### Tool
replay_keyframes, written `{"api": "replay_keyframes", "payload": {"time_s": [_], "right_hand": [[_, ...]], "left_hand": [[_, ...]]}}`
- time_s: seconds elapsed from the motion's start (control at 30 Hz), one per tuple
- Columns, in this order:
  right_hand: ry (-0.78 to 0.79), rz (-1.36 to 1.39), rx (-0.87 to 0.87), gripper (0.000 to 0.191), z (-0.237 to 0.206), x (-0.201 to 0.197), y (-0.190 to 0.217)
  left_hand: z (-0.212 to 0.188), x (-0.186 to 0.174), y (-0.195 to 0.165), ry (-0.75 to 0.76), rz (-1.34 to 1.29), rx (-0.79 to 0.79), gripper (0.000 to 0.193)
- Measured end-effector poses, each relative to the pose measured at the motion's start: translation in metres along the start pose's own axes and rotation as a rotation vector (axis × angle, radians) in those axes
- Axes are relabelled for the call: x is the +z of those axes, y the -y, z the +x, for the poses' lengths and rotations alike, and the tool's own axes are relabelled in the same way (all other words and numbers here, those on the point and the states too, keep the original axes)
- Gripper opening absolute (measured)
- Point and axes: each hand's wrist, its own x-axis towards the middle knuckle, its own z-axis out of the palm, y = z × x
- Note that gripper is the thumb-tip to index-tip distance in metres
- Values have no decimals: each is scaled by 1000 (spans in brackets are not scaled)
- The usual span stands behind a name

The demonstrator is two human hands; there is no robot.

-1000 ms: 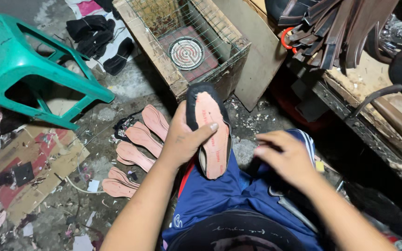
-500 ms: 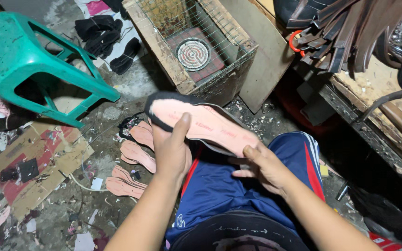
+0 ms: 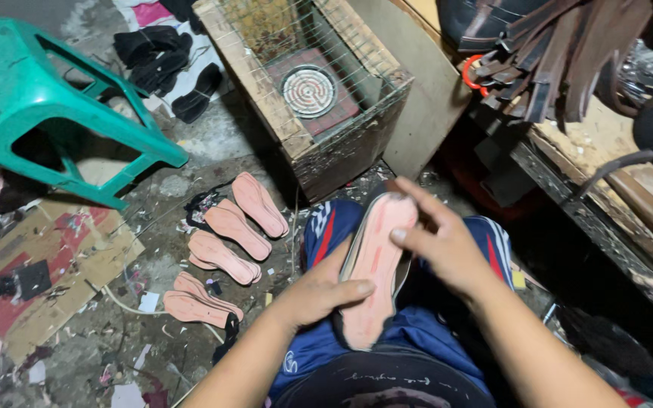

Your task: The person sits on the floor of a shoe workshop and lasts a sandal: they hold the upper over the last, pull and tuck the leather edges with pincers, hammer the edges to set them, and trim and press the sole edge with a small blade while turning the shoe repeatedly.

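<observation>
A shoe sole [image 3: 372, 264] with a pink insole face and a black rim rests over my lap, running lengthwise between my knees. My left hand [image 3: 320, 291] grips its near end, with the thumb pressed on the pink face. My right hand [image 3: 441, 243] holds the far half, fingers curled over the right edge and the toe. I wear blue shorts [image 3: 325, 227] with red and white stripes. Several loose pink insoles [image 3: 237, 229] lie on the dirty floor to the left of my knee.
A wooden box [image 3: 313, 143] with a wire-mesh top and a round coil heater [image 3: 309, 91] inside stands ahead. A green plastic stool [image 3: 77, 113] lies tipped at the left. Flat cardboard [image 3: 47, 295] covers the floor at lower left. Dark leather straps [image 3: 561, 60] hang over a bench at the right.
The sole has swung from lying crosswise over my left knee to lengthwise on my lap. My right hand has moved up from under it onto its far end.
</observation>
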Motion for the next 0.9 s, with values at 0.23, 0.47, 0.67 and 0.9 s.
{"api": "replay_keyframes", "payload": {"time_s": [0.23, 0.47, 0.67, 0.9], "right_hand": [[160, 1, 80, 65, -17, 19, 12], [74, -327, -475, 52, -32, 16, 51], [43, -676, -677, 18, -37, 6, 87], [-37, -565, -713, 6, -49, -7, 82]], "left_hand": [[2, -1, -33, -237, 33, 174, 88], [7, 13, -42, -237, 201, 130, 95], [20, 21, -43, -167, 390, 189, 98], [31, 40, -50, -80, 379, 88, 100]]}}
